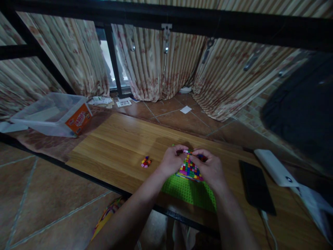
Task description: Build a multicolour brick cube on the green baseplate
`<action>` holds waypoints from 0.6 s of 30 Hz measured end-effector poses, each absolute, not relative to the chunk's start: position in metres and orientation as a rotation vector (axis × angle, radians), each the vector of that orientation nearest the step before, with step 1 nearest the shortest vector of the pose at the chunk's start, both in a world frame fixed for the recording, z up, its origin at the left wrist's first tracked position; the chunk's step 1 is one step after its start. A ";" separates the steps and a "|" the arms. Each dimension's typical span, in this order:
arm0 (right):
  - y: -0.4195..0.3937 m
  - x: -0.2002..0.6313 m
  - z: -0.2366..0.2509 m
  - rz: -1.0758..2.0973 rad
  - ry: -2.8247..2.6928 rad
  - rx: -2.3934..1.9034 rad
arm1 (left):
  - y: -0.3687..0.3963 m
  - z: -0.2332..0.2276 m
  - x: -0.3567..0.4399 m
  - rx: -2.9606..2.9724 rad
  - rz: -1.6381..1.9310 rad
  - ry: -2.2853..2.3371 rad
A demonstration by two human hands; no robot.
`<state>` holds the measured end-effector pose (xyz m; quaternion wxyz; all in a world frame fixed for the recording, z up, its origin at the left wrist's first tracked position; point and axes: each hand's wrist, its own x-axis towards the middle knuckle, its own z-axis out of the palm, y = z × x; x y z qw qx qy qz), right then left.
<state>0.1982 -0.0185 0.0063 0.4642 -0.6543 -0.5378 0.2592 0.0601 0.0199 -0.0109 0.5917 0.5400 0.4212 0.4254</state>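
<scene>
While both hands (173, 161) (210, 166) pinch the brick mosaic (189, 169), the clear bin (52, 114) sits well apart

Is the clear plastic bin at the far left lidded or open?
Open: the clear plastic bin shows a bare top rim with no lid on it.

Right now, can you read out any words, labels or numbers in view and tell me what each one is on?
None can be read.
Orange label on the clear plastic box: print too blurred.
Papers on the floor by the curtain: marks too small.
White power bank: a small dark mark, unreadable.
</scene>
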 end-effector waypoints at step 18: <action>-0.020 0.192 0.005 0.774 -1.102 -1.692 | 0.014 -0.002 0.021 1.695 0.925 1.238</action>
